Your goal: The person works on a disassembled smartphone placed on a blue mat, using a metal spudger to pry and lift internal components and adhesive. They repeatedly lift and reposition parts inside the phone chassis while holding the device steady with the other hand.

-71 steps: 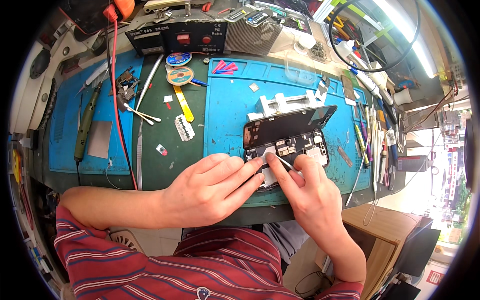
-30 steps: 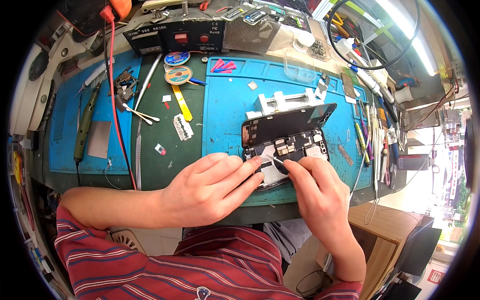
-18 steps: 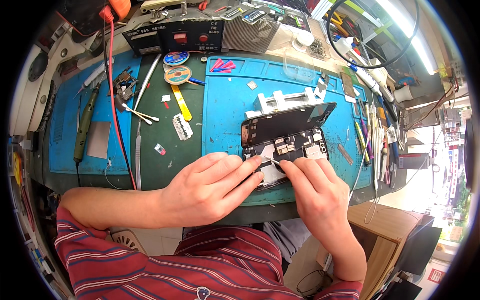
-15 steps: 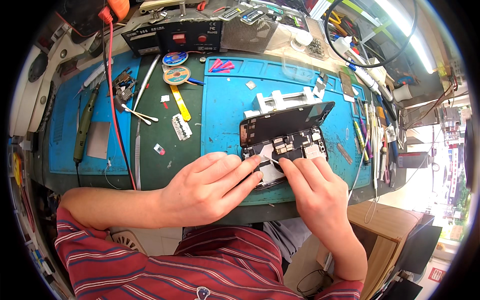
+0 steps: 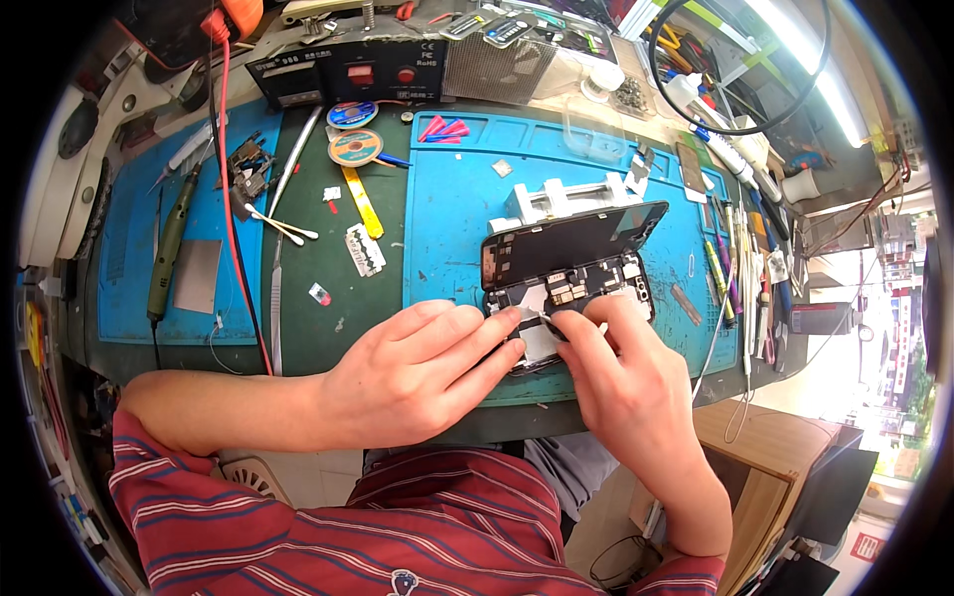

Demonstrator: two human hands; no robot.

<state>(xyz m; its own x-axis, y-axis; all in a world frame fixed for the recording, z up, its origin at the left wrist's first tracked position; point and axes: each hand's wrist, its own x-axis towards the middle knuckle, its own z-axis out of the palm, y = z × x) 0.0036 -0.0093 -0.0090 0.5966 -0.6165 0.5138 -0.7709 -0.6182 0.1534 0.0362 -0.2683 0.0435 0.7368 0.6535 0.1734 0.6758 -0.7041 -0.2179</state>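
Opened smartphone [image 5: 606, 276] is lying on the right-hand blue work mat [image 5: 452, 248], near the mat's front edge; its black screen panel [image 5: 576, 243] is standing hinged up and tilting back, with a white holder [image 5: 568, 202] sitting just behind it; inner boards are showing, plus a whitish flat piece [image 5: 533, 300] at the left part of the body.

Left hand [image 5: 412, 372] is reaching in from the left, 2 nearest fingertips sitting apart from each other at the phone's left side; can't tell if they are gripping the frame. Right hand [image 5: 626, 372] is pinching a slim pale tool [image 5: 544, 317] between thumb and forefinger, mostly hidden; its tip is pointing at the whitish piece; contact is too small to tell.

Left of that mat: razor blade [image 5: 364, 250] is lying near a yellow strip [image 5: 363, 204]; 2 spools, blue-labelled [image 5: 352, 114] and orange-labelled [image 5: 355, 148], are resting above the strip; 2 cotton swabs [image 5: 283, 228] are lying further left; green pen-shaped tool [image 5: 171, 248] and grey plate [image 5: 198, 278] are lying on the other blue mat [image 5: 124, 298].

Pink tips [image 5: 442, 130] are clustering at the right-hand mat's top left; a black power unit [image 5: 373, 74] with a red switch is standing at the back; screwdrivers [image 5: 735, 263] are lining the right side.
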